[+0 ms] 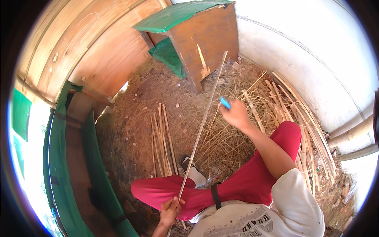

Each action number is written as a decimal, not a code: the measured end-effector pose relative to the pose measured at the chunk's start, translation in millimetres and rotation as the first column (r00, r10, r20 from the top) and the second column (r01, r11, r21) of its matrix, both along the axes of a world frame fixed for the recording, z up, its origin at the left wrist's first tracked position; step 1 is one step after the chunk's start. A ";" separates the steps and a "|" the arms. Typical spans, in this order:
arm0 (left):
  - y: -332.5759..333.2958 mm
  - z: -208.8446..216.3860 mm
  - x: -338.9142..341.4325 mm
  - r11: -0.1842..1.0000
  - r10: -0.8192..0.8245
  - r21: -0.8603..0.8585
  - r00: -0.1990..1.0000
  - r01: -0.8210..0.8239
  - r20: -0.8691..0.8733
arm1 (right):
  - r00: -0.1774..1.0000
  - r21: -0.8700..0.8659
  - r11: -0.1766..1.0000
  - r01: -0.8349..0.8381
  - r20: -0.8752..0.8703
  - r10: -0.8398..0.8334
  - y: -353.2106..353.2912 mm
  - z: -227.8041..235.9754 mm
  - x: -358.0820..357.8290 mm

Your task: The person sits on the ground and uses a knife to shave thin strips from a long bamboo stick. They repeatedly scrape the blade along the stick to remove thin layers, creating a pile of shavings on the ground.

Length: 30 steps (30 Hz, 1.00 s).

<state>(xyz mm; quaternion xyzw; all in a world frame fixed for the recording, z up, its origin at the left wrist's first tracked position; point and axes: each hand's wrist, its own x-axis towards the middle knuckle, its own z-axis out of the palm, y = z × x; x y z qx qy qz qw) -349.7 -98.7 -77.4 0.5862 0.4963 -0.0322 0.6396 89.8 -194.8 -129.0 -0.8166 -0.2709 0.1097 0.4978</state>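
My left hand [169,210], low in the head view, is closed around the lower part of a long, thin bamboo strip [203,120]. The strip slants up and away from my lap, with its far tip near the brown cabinet. To its right, my right hand [236,115] is raised and closed on a short light-blue object [225,103]. Only its blue end shows, so its kind cannot be made out. This hand is apart from the strip. My red-trousered legs [244,170] are bent and spread beneath the strip.
Curly shavings [221,138] cover the dirt floor ahead. Split bamboo strips [164,138] lie beyond my left knee, and a larger pile [304,134] lies along the right wall. A brown cabinet with a green top [213,39] stands ahead; a green-covered frame [65,158] is at left.
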 end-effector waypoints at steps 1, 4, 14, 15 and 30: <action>-1.1 0.1 12.4 0.999 0.008 -0.046 1.000 -0.008 -0.001 | 0.990 -0.226 0.973 -0.043 0.122 0.072 -1.6 5.6 -15.5; -3.0 6.1 52.9 0.982 0.043 -0.185 0.999 -0.042 -0.002 | 0.939 -0.363 0.921 -0.140 0.247 0.240 1.1 -12.9 -52.9; -9.5 -10.5 100.0 0.988 0.042 -0.153 0.996 -0.030 0.072 | 0.895 -0.454 0.884 -0.109 0.343 0.286 2.4 0.5 -65.9; -11.9 -11.0 100.4 0.990 0.026 -0.138 0.997 -0.016 0.071 | 0.891 -0.462 0.882 -0.097 0.355 0.284 2.3 1.5 -64.2; -36.1 7.4 75.9 0.987 -0.057 -0.156 0.983 0.029 -0.175 | 0.955 -0.628 0.778 -0.003 0.229 0.188 17.1 -34.1 -32.7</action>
